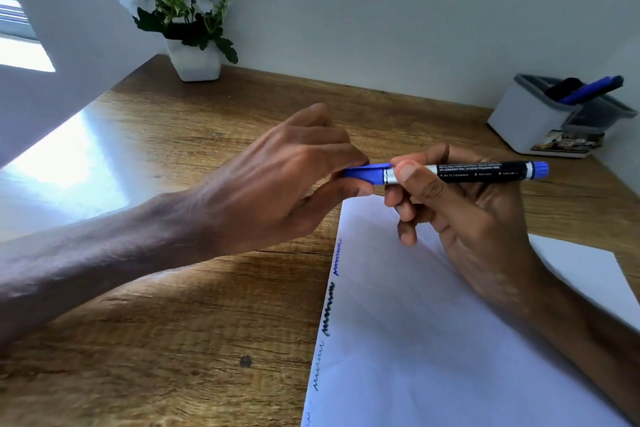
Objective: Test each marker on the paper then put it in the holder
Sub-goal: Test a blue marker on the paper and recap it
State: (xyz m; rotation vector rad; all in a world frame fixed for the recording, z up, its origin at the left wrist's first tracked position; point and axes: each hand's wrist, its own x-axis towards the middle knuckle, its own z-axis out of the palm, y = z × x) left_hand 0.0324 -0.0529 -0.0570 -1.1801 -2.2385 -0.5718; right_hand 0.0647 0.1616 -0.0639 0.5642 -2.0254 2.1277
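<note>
Desk layout: paper near right, holder far right, plant far left.

A white sheet of paper lies on the brown wooden desk at the near right, scribbles running along its left edge. Above its far end, two hands hold a blue-capped black marker level: left hand on the cap end at left, right hand on the barrel at right. A white square holder stands far right with markers in it. A white potted plant stands far left against the wall.

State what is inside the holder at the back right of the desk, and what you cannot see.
Inside the holder, a blue marker leans out over the rim, beside a black item. The holder's walls cover their lower ends and anything else at the bottom.
</note>
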